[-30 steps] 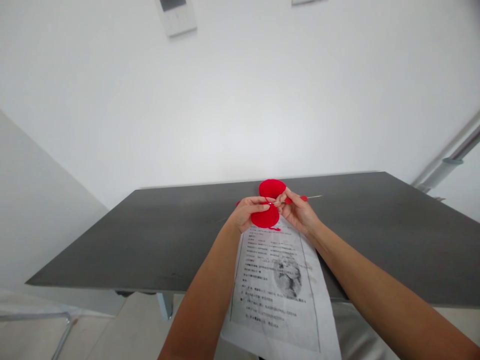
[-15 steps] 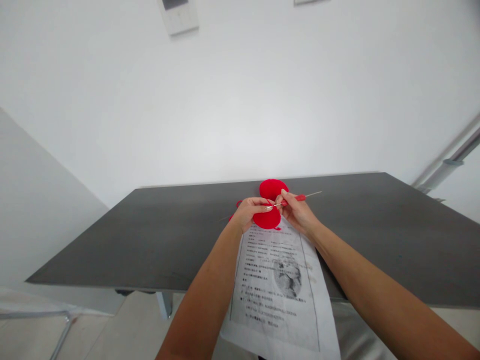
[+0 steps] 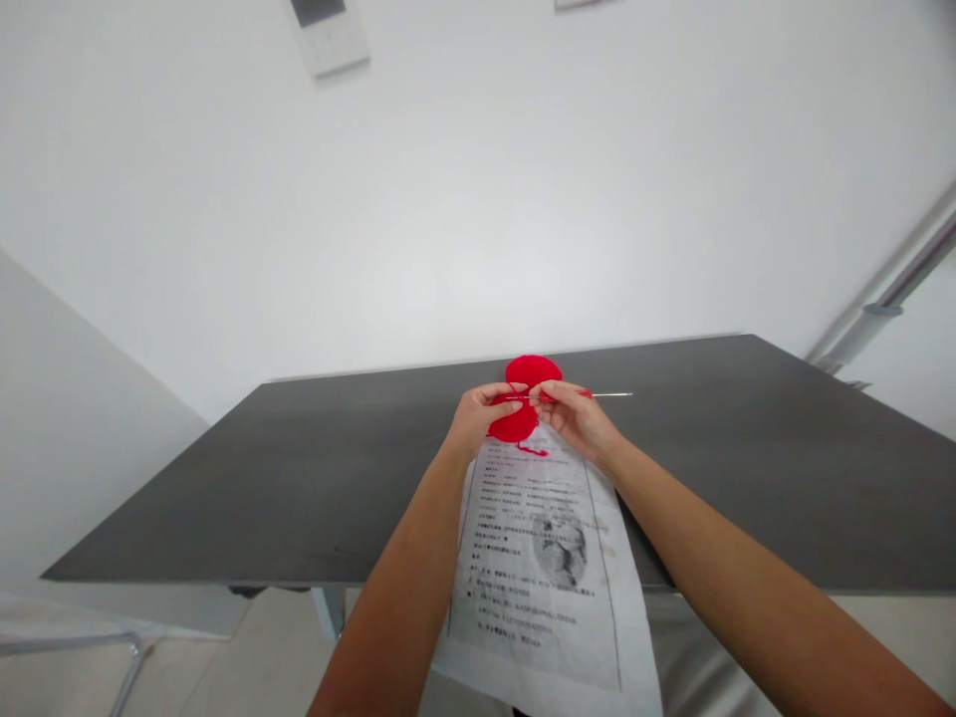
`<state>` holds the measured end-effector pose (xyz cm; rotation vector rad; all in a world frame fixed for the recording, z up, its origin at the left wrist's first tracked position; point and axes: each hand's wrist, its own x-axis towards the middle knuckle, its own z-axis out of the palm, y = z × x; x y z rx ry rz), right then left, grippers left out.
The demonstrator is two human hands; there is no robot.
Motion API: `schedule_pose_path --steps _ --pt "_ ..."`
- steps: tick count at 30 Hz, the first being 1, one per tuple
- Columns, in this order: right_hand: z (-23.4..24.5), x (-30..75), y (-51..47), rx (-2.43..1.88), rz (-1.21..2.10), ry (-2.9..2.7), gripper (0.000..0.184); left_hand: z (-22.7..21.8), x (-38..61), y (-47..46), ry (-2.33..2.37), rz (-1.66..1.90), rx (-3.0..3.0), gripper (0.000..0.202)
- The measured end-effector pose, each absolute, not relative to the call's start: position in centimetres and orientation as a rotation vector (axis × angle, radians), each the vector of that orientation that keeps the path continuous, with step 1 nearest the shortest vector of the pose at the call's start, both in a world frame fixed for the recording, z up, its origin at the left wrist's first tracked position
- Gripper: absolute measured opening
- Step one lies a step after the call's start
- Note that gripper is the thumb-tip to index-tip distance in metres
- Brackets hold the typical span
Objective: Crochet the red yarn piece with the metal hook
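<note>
My left hand (image 3: pixel 472 416) pinches a small red crochet piece (image 3: pixel 512 426) between thumb and fingers. A short tail of red yarn (image 3: pixel 533 451) dangles from its lower edge over the paper. In my right hand (image 3: pixel 579 423) is a crochet hook (image 3: pixel 612 394) with a red handle and a thin metal shaft out at each end. Its left tip lies at the top edge of the crochet piece, by my left fingertips; the exact stitch is too small to make out. Right behind both hands sits a round red mass (image 3: pixel 533 369), which looks like a yarn ball.
A printed sheet (image 3: pixel 538 617) with text and a dark round picture lies under my hands and hangs over the near edge of the dark grey table (image 3: pixel 314 468). A white wall (image 3: pixel 463 199) stands behind the table. A metal pipe (image 3: pixel 915 264) runs at the right.
The hook has turned nearly level, from a slant rising to the right. More of the yarn tail shows below the crochet piece. The view has shifted slightly.
</note>
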<state>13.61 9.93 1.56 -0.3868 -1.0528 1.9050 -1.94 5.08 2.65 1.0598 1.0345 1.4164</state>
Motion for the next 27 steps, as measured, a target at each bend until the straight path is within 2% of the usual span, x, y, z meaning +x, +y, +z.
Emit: schedule_pose_path --steps 3,9,14,24,27 --pt "1.46 13.64 9.97 -0.398 1.889 -1.075 0.015 2.58 -2.18 5.13 1.111 1.410 1.154 0.037" --pt "1.68 13.72 9.87 -0.446 1.866 -1.107 0.013 2.68 -2.35 5.12 1.267 1.380 1.419 0.024" --pt "1.84 13.80 9.80 -0.481 1.840 -1.131 0.014 2.95 -2.26 4.97 1.337 1.353 1.540 0.030" --pt "2.01 13.65 9.61 -0.414 1.829 -1.147 0.017 3.04 -1.92 4.83 1.060 1.464 1.150 0.035" --pt "2.05 13.63 9.53 -0.406 1.830 -1.140 0.018 3.24 -1.89 4.78 1.024 1.462 1.049 0.043"
